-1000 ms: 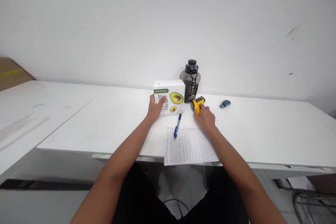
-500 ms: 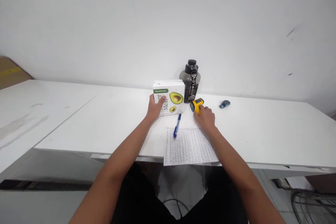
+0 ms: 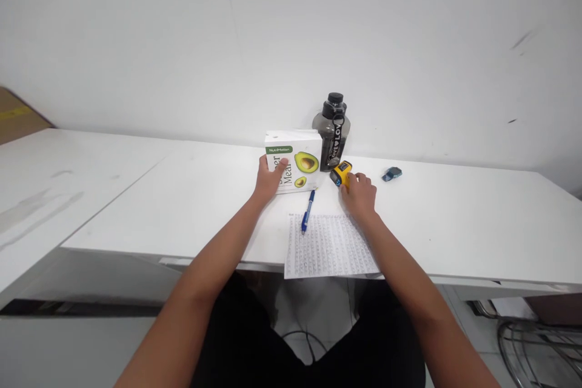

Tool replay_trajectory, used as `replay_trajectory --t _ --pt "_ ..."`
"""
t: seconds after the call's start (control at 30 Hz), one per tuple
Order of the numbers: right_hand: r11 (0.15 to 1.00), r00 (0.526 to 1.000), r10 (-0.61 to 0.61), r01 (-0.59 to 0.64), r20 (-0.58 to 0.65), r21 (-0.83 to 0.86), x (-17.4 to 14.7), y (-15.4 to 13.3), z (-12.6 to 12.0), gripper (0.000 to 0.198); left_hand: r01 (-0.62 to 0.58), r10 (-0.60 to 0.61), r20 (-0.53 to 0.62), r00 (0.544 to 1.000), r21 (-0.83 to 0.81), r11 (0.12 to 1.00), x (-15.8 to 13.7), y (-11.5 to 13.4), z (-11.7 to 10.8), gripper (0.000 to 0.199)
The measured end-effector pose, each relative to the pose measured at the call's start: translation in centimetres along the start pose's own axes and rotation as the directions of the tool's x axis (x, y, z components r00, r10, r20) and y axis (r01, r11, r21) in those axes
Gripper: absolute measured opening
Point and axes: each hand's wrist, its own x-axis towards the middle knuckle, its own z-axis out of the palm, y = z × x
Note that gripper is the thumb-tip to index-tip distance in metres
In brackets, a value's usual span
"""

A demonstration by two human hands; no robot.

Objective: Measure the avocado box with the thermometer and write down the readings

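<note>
My left hand [image 3: 269,179] grips the left edge of a white box [image 3: 297,139] that stands upright on the table, with the thumb across its front. Avocado pictures and a green label mark that front. Farther right, my right hand [image 3: 361,197] is closed around the near end of a yellow and black handheld device [image 3: 342,172], which rests on the table. A dark water bottle [image 3: 333,133] stands just behind the box and the device. Between my hands lies a blue pen [image 3: 308,212], its lower part over a printed sheet [image 3: 330,248].
A small blue-grey object [image 3: 391,173] lies right of my right hand. The white table [image 3: 477,218] backs onto a wall. A brown cardboard box [image 3: 20,115] is at the far left, and a metal wire rack [image 3: 541,345] stands low at the right.
The view has tipped slightly, so everything sits a little higher in the picture. My right hand has shifted slightly rightward at the yellow device; the box and my left hand stay together.
</note>
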Motion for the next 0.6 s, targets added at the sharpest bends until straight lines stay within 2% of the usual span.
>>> replay_trajectory --t 0.1,0.17,0.23,0.33,0.43,0.6 --pt "0.99 0.988 -0.134 0.136 -0.075 0.026 -0.1 -0.3 -0.2 0.043 0.005 -0.005 -0.004 1.0 -0.006 1.0 0.0 0.0 0.0 0.064" --pt "0.965 0.963 -0.26 0.262 -0.064 0.027 -0.4 -0.8 -0.2 0.042 0.009 -0.009 -0.008 1.0 -0.014 1.0 0.0 -0.1 0.0 0.064" --pt "0.911 0.911 -0.412 0.411 0.016 0.022 -0.9 -1.4 0.0 0.043 0.01 -0.01 -0.008 1.0 -0.015 1.0 0.1 -0.2 0.1 0.064" --pt "0.807 0.794 -0.584 0.589 0.169 0.022 -1.6 -2.1 0.5 0.05 0.005 -0.005 -0.009 1.0 -0.012 1.0 0.2 -0.3 0.1 0.065" --pt "0.753 0.73 -0.644 0.658 0.228 0.021 -2.0 -2.4 0.7 0.052 0.003 -0.003 -0.012 1.0 -0.009 1.0 0.3 -0.4 0.1 0.065" --pt "0.739 0.714 -0.664 0.671 0.22 0.054 -2.0 -2.3 0.2 0.04 -0.004 0.004 -0.012 1.0 -0.006 1.0 0.3 -0.4 0.0 0.063"
